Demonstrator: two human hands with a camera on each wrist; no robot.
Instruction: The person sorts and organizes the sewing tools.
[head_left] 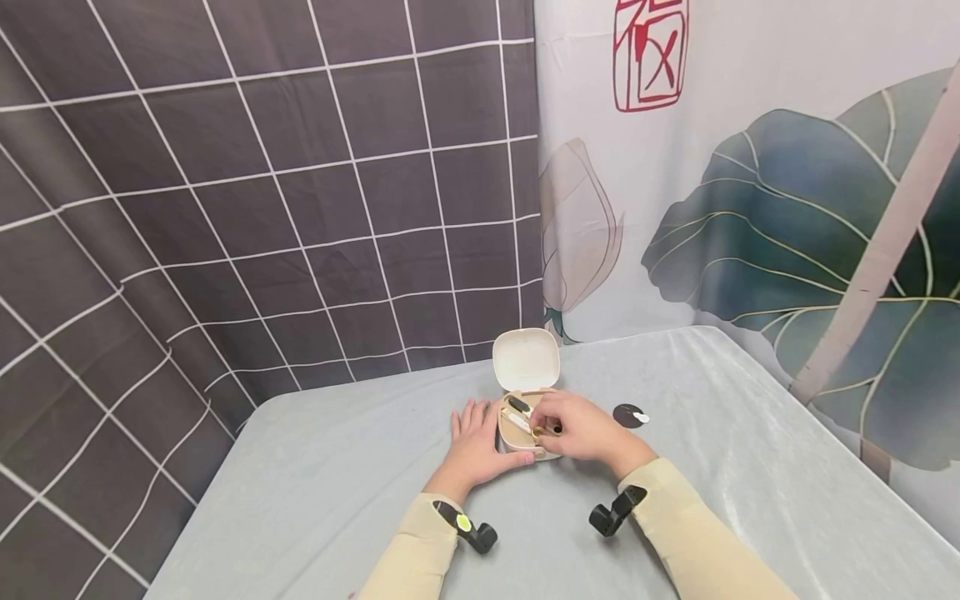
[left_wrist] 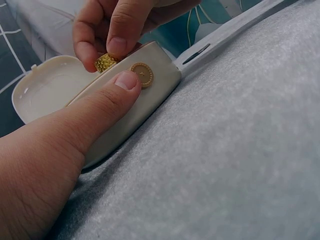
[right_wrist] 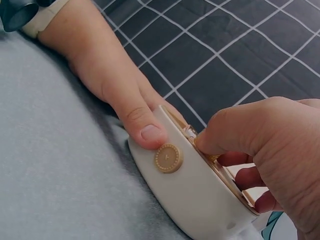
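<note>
A small cream case point(left_wrist: 155, 97) stands on the cloth with its lid point(head_left: 527, 358) raised at the back. On its front is a round beige button-shaped clasp point(right_wrist: 168, 158). My left hand point(head_left: 476, 444) rests at the case's left side, fingers straight, its thumb pressing the front beside the clasp. At the case's opening, my right hand point(head_left: 577, 427) pinches a dimpled gold thimble point(left_wrist: 105, 63) between thumb and fingers. Inside the beige insert lie a black-ended piece point(head_left: 518, 404) and a slim white piece point(head_left: 517, 421). The right hand covers part of the insert.
A round black disc point(head_left: 627, 415) with a small white piece on it lies right of the case. Grey cloth point(head_left: 315, 483) covers the table. Behind hang a dark gridded curtain point(head_left: 300, 200) and a leaf-printed one point(head_left: 750, 208).
</note>
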